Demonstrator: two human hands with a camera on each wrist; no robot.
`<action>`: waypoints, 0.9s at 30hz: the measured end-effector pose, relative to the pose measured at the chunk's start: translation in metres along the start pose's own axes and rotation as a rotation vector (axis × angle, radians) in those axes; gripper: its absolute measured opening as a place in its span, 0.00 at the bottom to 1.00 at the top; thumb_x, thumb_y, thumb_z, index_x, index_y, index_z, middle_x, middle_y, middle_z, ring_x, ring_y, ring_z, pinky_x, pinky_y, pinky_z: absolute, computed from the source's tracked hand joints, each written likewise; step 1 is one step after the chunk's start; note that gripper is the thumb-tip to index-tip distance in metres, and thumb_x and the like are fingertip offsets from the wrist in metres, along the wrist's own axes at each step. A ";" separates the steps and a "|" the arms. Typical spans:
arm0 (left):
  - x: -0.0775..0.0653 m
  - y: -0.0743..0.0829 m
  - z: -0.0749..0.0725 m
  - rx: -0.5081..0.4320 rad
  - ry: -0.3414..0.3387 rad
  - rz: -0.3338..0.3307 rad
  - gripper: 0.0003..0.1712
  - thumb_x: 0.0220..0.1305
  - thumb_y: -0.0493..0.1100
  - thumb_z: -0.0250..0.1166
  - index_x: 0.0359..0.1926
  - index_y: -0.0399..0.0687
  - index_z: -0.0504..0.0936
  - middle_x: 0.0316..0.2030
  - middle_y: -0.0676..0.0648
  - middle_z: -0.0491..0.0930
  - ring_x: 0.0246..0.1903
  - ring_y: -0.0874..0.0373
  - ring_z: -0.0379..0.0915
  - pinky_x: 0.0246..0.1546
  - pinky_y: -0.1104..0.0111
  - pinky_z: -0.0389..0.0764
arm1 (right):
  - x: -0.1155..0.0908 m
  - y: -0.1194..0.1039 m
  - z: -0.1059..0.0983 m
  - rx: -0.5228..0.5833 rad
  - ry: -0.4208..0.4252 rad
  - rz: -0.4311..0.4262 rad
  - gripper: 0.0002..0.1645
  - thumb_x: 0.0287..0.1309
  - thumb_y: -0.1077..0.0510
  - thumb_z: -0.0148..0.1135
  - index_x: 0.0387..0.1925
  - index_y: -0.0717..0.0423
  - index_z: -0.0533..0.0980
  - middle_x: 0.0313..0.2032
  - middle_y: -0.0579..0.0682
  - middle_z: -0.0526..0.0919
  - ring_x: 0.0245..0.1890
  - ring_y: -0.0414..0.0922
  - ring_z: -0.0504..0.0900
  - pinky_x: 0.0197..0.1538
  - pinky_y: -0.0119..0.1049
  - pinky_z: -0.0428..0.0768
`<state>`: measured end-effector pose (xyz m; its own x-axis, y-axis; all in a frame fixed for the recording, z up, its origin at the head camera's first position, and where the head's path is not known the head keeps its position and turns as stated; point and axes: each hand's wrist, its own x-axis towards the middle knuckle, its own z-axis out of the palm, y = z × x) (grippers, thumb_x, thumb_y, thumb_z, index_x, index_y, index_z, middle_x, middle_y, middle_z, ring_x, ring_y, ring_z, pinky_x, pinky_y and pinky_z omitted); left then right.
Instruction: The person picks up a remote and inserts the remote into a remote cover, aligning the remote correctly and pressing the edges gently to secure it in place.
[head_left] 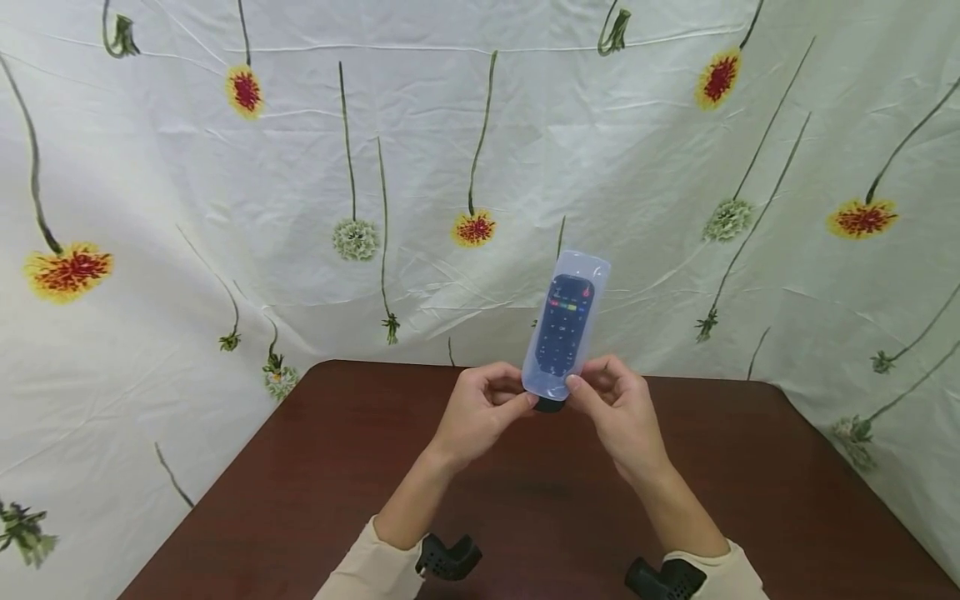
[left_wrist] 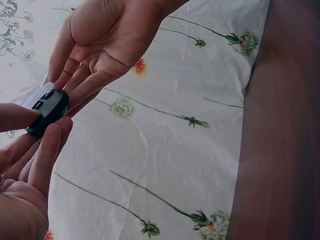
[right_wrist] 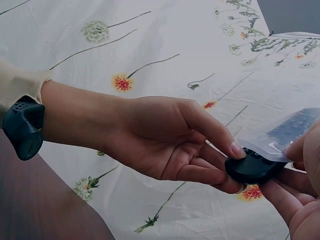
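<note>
A dark remote control (head_left: pixel 550 406) with small coloured buttons sits inside a translucent plastic sleeve (head_left: pixel 585 265), held up tilted above the table. Its rounded black end (right_wrist: pixel 252 169) sticks out of the sleeve's lower edge. My left hand (head_left: pixel 476 412) pinches that bare end, thumb on top and fingers beneath. From the other side, my right hand (head_left: pixel 622 412) grips the sleeve's lower corner with thumb and fingers. In the left wrist view, the remote's end (left_wrist: pixel 52 106) lies between both hands' fingertips, and most of the sleeve is hidden.
A dark reddish-brown table (head_left: pixel 525 492) spreads below the hands. Behind and around it hangs a white cloth (head_left: pixel 420 125) printed with flowers and stems. Black wrist devices (head_left: pixel 450 558) sit at the cream sleeve cuffs.
</note>
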<state>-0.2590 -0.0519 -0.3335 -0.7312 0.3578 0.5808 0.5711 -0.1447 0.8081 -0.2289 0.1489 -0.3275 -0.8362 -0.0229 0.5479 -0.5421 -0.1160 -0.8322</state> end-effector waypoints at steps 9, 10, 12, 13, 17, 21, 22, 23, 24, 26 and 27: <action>0.001 0.000 -0.001 0.000 0.002 0.014 0.08 0.64 0.25 0.67 0.45 0.26 0.83 0.38 0.36 0.87 0.36 0.41 0.87 0.39 0.54 0.87 | 0.000 -0.001 -0.002 -0.082 -0.042 0.014 0.16 0.67 0.72 0.63 0.54 0.73 0.73 0.48 0.63 0.84 0.47 0.46 0.86 0.50 0.37 0.84; 0.001 0.001 -0.001 0.001 0.009 0.018 0.08 0.65 0.25 0.67 0.44 0.26 0.83 0.38 0.36 0.87 0.36 0.41 0.87 0.40 0.54 0.87 | -0.001 -0.001 -0.003 -0.102 -0.062 0.010 0.18 0.66 0.72 0.64 0.56 0.72 0.74 0.50 0.63 0.84 0.48 0.47 0.85 0.50 0.37 0.83; 0.001 0.002 -0.001 -0.004 0.023 0.026 0.08 0.64 0.24 0.66 0.44 0.25 0.83 0.38 0.35 0.86 0.36 0.41 0.87 0.40 0.55 0.87 | -0.001 -0.001 -0.004 -0.142 -0.101 0.000 0.23 0.64 0.72 0.66 0.60 0.69 0.75 0.52 0.61 0.84 0.50 0.49 0.85 0.51 0.36 0.82; 0.001 0.003 -0.002 -0.003 0.030 0.031 0.08 0.64 0.24 0.66 0.44 0.25 0.83 0.38 0.35 0.86 0.36 0.42 0.87 0.40 0.55 0.87 | -0.001 -0.001 -0.004 -0.153 -0.122 -0.006 0.25 0.63 0.72 0.67 0.61 0.67 0.75 0.52 0.61 0.84 0.50 0.50 0.85 0.51 0.37 0.83; 0.001 0.006 -0.002 0.021 0.020 0.033 0.09 0.65 0.25 0.67 0.45 0.26 0.82 0.38 0.36 0.86 0.37 0.46 0.87 0.40 0.56 0.87 | -0.001 0.002 -0.002 -0.183 -0.141 -0.031 0.26 0.60 0.72 0.70 0.60 0.67 0.77 0.50 0.59 0.85 0.48 0.50 0.85 0.50 0.37 0.84; 0.001 0.006 -0.005 0.075 -0.023 0.029 0.11 0.66 0.29 0.68 0.49 0.31 0.83 0.41 0.39 0.86 0.38 0.50 0.87 0.41 0.57 0.87 | -0.001 0.004 0.001 -0.195 -0.092 -0.042 0.23 0.57 0.74 0.72 0.55 0.68 0.79 0.45 0.58 0.86 0.45 0.48 0.86 0.48 0.38 0.85; 0.001 0.005 -0.006 0.089 -0.030 0.033 0.11 0.66 0.30 0.68 0.49 0.32 0.83 0.42 0.40 0.86 0.39 0.51 0.87 0.42 0.58 0.86 | -0.001 0.005 0.002 -0.198 -0.081 -0.039 0.23 0.57 0.74 0.72 0.55 0.68 0.80 0.45 0.59 0.86 0.45 0.48 0.86 0.47 0.38 0.85; 0.001 0.005 -0.007 0.103 -0.034 0.038 0.12 0.66 0.30 0.68 0.50 0.33 0.84 0.42 0.41 0.86 0.39 0.51 0.86 0.43 0.58 0.86 | -0.002 0.005 0.003 -0.203 -0.075 -0.036 0.22 0.57 0.74 0.72 0.54 0.68 0.80 0.45 0.59 0.86 0.44 0.48 0.86 0.47 0.37 0.85; 0.001 0.004 -0.009 0.105 -0.035 0.043 0.12 0.66 0.30 0.67 0.50 0.34 0.84 0.42 0.41 0.85 0.38 0.51 0.86 0.42 0.59 0.86 | -0.002 0.005 0.004 -0.204 -0.071 -0.031 0.22 0.57 0.74 0.72 0.54 0.68 0.80 0.45 0.59 0.86 0.45 0.48 0.86 0.47 0.37 0.85; 0.001 0.003 -0.012 0.098 -0.016 0.054 0.14 0.65 0.30 0.66 0.51 0.33 0.84 0.42 0.42 0.85 0.38 0.49 0.84 0.40 0.59 0.85 | -0.003 0.006 0.005 -0.214 -0.068 -0.022 0.21 0.58 0.73 0.72 0.53 0.68 0.80 0.45 0.59 0.86 0.45 0.48 0.85 0.48 0.36 0.84; 0.000 0.004 -0.014 0.088 0.002 0.062 0.14 0.65 0.30 0.64 0.52 0.33 0.84 0.42 0.41 0.84 0.38 0.46 0.83 0.40 0.59 0.85 | -0.003 0.007 0.006 -0.219 -0.065 -0.017 0.21 0.58 0.72 0.72 0.53 0.68 0.80 0.45 0.59 0.86 0.45 0.48 0.85 0.48 0.36 0.84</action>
<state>-0.2623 -0.0647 -0.3290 -0.6940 0.3493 0.6295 0.6457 -0.0848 0.7589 -0.2292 0.1423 -0.3343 -0.8238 -0.0876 0.5600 -0.5667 0.1016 -0.8177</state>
